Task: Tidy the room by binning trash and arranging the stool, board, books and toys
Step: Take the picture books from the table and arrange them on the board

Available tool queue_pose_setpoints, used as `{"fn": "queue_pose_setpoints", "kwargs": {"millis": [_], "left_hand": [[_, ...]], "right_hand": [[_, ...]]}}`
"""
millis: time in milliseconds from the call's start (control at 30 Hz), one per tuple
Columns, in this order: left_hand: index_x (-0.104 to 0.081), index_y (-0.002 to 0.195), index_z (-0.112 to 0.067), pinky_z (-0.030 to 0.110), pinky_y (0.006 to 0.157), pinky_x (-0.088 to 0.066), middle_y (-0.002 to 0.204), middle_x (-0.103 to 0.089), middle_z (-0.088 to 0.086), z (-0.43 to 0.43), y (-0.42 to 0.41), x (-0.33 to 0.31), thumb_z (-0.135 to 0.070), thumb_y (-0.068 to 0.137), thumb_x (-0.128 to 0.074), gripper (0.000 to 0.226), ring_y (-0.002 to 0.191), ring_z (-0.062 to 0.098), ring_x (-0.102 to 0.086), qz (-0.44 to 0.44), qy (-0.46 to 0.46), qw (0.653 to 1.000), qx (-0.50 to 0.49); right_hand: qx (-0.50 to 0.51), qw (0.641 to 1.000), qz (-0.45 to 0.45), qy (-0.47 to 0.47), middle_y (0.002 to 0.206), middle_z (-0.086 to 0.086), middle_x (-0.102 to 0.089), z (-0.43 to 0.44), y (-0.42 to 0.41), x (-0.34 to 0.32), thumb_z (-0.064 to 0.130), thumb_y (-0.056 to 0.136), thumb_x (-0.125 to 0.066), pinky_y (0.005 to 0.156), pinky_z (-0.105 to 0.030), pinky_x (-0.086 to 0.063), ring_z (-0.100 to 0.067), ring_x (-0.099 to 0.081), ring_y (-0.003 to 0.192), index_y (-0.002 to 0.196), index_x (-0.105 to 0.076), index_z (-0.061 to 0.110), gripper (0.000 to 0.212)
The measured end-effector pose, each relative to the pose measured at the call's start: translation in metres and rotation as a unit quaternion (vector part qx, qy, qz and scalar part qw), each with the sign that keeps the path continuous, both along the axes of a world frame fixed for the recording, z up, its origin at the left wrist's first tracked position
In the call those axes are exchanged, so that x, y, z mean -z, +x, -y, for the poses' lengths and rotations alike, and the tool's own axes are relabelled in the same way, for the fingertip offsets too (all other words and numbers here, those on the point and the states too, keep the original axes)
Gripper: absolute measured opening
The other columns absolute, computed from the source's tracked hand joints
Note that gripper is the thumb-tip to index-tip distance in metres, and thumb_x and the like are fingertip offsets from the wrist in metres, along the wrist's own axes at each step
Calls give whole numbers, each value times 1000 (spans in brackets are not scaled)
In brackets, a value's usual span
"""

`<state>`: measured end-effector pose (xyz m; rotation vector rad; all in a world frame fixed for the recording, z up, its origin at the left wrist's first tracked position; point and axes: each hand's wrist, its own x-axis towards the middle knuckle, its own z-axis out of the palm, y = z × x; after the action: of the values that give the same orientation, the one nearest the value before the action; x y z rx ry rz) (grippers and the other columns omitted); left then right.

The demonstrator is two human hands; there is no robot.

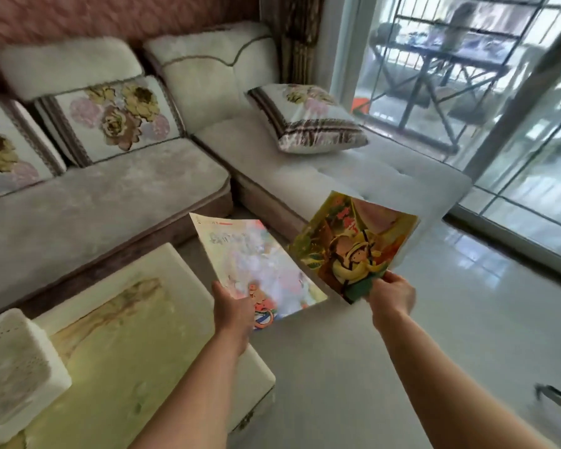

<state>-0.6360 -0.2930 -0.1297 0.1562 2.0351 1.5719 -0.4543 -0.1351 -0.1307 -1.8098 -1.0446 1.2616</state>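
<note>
Pinching thin, floppy picture books by their near edges: left hand (pixel 234 307) pale book (pixel 256 264), right hand (pixel 391 294) yellow book (pixel 350 244) at two o'clock; we'd support spines.

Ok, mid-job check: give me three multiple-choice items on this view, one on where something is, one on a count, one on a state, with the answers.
1. Where is the loose cushion with the striped border?
A. on the sofa's end section by the window
B. on the floor
C. on the coffee table

2. How many picture books are being held?
A. one
B. two
C. four

3. What state are the books in?
A. stacked on the table
B. lying on the sofa seat
C. held in the air, one per hand

Answers:
1. A, it lies on the sofa section nearest the glass door.
2. B, a pale-covered book and a yellow-green book show.
3. C, the left hand grips the pale one and the right hand the yellow-green one, both above the floor beside the coffee table.
</note>
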Motion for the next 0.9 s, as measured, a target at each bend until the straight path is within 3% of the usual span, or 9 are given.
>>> {"fn": "queue_pose_setpoints", "kwargs": {"millis": [100, 300, 367, 433, 600, 700, 767, 833, 900], "left_hand": [[-44, 107, -22, 53, 78, -58, 113, -61, 7, -41, 42, -17, -8, 87, -57, 28, 94, 29, -66, -12, -1, 1000, 27], [-44, 116, -16, 46, 75, -59, 112, -60, 8, -110, 138, -39, -13, 93, -50, 24, 94, 28, -65, -28, 21, 995, 92], [-43, 112, -19, 49, 69, -60, 112, -61, 9, -133, 171, -39, -11, 91, -52, 25, 92, 29, -66, -7, 24, 991, 129], [-42, 109, -20, 52, 75, -59, 114, -60, 12, -157, 210, -40, -5, 90, -52, 26, 95, 30, -66, 20, 38, 986, 162], [-38, 120, -13, 57, 87, -53, 122, -56, 20, -205, 312, -50, 11, 91, -44, 38, 107, 38, -62, 102, 74, 963, 236], [-38, 117, -15, 41, 64, -61, 119, -56, 15, -230, 374, -52, 18, 86, -44, 46, 98, 34, -64, 124, 47, 943, 304], [-36, 119, -12, 30, 47, -58, 110, -54, 7, -243, 419, -51, 25, 82, -40, 52, 90, 29, -62, 139, 30, 923, 358], [-35, 116, -12, 30, 43, -56, 110, -55, 11, -250, 441, -50, 27, 80, -40, 54, 85, 31, -62, 147, 23, 912, 381], [-36, 116, -12, 30, 42, -55, 112, -55, 19, -263, 495, -43, 25, 79, -42, 52, 84, 34, -64, 136, -1, 887, 441]], "right_hand": [[60, 997, -51, 1, 93, -5, -70, -20, 56, -18, 4, 81, -62, 80, -45, -59, -28, -68, 87, 102, -71, 11, 24], [145, 979, -140, 23, 99, -10, -67, -48, 164, -53, -2, 83, -62, 84, -43, -57, -30, -66, 89, 102, -67, 8, 23], [174, 970, -166, 30, 99, -12, -64, -54, 200, -64, -4, 85, -61, 83, -42, -57, -31, -65, 89, 108, -64, 4, 25], [201, 965, -164, 45, 98, -12, -65, -64, 242, -65, -5, 85, -60, 82, -45, -57, -32, -66, 89, 107, -64, 3, 24], [275, 948, -146, 67, 109, -14, -67, -75, 347, -56, 0, 89, -54, 81, -49, -58, -34, -66, 94, 117, -62, 2, 30], [348, 922, -148, 80, 95, -11, -65, -68, 411, -53, -3, 88, -52, 83, -41, -56, -28, -64, 85, 104, -65, 4, 21], [403, 900, -144, 85, 89, -9, -60, -59, 451, -50, -4, 90, -51, 79, -35, -52, -24, -58, 81, 99, -62, 6, 18], [426, 891, -133, 80, 88, -9, -59, -53, 469, -46, -3, 89, -52, 73, -33, -47, -22, -55, 79, 100, -62, 3, 16], [494, 859, -110, 78, 86, -10, -59, -38, 515, -39, -3, 87, -52, 68, -32, -46, -21, -55, 78, 102, -64, -2, 19]]}}
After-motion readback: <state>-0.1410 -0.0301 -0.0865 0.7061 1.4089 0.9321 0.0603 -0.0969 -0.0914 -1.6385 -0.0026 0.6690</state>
